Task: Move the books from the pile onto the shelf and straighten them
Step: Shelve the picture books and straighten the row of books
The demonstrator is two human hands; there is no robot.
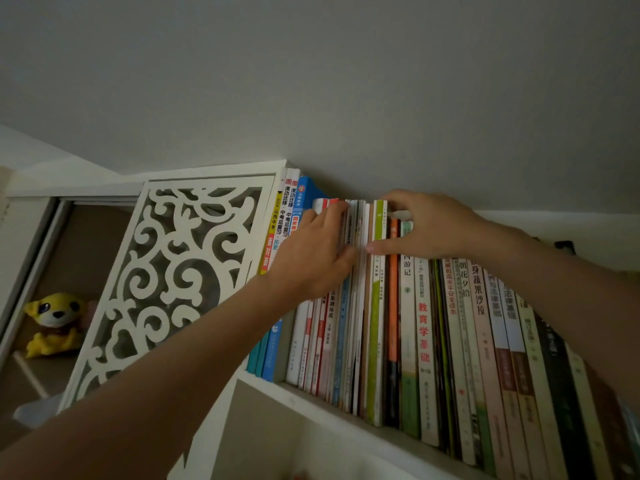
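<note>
Books: a long row [415, 341] stands spine-out on the white shelf [311, 398], running from the fretwork panel to the right edge, where the last spines are cut off and too dark to read.
Pile: not in view.
Forearms: both enter from the bottom corners, cut off by the frame's edge, and hide parts of the lower spines.
Left hand: [311, 251] lies over the spines of the red-and-white books [317, 348], fingers curled over their top edges, thumb pressed against a thin white book [358, 306]. It grips that bunch; the fingertips are hidden behind the tops.
Right hand: [426, 226] clamps the green-and-white book [375, 341], thumb on its spine, fingers hooked over the top; the fingertips behind are hidden.
Gap between the hands: thin pale spines stand pressed together, titles too small to make out.
Left end of the row: yellow and blue study guides [287, 216] lean against the panel.
Fretwork panel: [173, 271] white scrollwork, its lower corner hidden by the left forearm.
Plush toy: [55, 323] yellow, sitting in the dim compartment beyond the panel.
Wall: [311, 81] plain grey behind everything.
</note>
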